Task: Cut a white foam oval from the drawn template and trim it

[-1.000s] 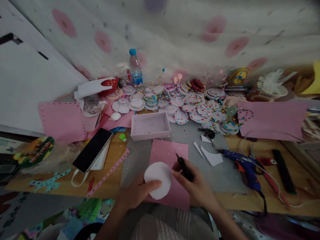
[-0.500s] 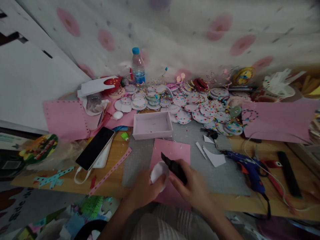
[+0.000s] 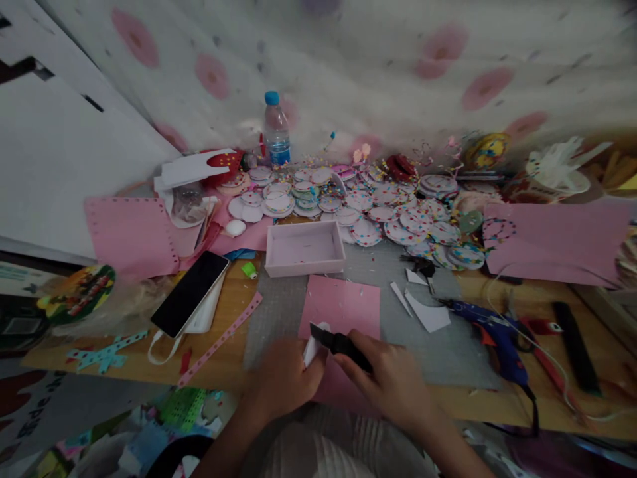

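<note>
My right hand (image 3: 375,365) is wrapped round the black handle of a utility knife (image 3: 343,344), whose dark blade points left. Pinched in my left hand (image 3: 286,375) is a small white paper disc (image 3: 310,350), now tilted nearly edge-on and mostly hidden by the fingers. The blade lies across or just in front of the disc's upper edge; whether it touches I cannot tell. Both hands are over a pink sheet (image 3: 341,302) on the grey cutting mat (image 3: 273,299). Behind it sits an open, shallow white box (image 3: 305,265).
Many decorated paper discs (image 3: 365,231) are heaped at the back beside a water bottle (image 3: 277,133). A phone (image 3: 192,295) lies left. White paper scraps (image 3: 428,312), a blue glue gun (image 3: 497,332) and a black strip (image 3: 576,348) lie right.
My left hand has turned the white disc from face-up to nearly edge-on. The knife has shifted slightly left and down, so its blade is now at the disc.
</note>
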Available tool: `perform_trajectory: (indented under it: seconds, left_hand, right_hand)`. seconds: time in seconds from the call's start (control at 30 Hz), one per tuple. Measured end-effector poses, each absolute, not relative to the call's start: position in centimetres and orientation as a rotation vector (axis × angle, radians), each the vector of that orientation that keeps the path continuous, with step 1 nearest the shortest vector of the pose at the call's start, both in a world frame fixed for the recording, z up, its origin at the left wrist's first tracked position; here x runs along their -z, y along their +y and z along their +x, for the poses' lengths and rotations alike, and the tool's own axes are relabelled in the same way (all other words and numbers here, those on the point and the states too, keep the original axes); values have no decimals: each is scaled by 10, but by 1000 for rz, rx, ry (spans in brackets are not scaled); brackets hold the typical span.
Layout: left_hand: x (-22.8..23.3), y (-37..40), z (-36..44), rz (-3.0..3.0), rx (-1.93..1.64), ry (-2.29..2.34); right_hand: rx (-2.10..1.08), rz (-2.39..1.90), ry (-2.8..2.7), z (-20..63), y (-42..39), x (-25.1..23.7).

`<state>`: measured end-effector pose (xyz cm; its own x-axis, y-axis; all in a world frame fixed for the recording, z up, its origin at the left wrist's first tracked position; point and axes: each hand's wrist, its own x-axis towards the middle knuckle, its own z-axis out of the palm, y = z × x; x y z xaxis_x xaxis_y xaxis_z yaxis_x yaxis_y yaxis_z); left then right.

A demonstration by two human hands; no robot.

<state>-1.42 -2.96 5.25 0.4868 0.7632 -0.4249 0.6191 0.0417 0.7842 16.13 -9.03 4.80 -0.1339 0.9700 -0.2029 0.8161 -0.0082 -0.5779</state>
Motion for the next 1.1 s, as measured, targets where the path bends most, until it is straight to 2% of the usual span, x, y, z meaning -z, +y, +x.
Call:
perform_trajectory:
  seconds: [0.1,0.27,0.53,0.67,0.73,0.97,1.03,1.1]
  left_hand:
    - [-49,-29,-15,1883,-40,1170]
    - [-48,-28,-15,1919,-20,1120]
    - [-42,-32,-14,1827,-148,1188]
    - [-44,-37,-20,1641,-312,1245]
    - [-48,-37,-23,1519,-369,1293]
    - [-57,-30,-25,1075,-141,1031]
    - [-52,-27,-20,997,-225,1045]
    - [-44,-25,-15,892,-467,1132]
  right_hand:
    - [-917,-1774,-2064,159,-92,-53]
    - [-923,-1774,-2049,158,-94,-55]
    - [-852,-1914,-1959,164,-87,-30]
    - [-799,-2166,-1735,178,-83,-20]
    - [-819,-2152,-1644,184,-83,-22]
    - [-1277,-1541,-1194,167,-81,-43]
    - [-1425,-1471,-939,156,-83,-42]
    - [-1538,-1386,-661,145,-86,-39]
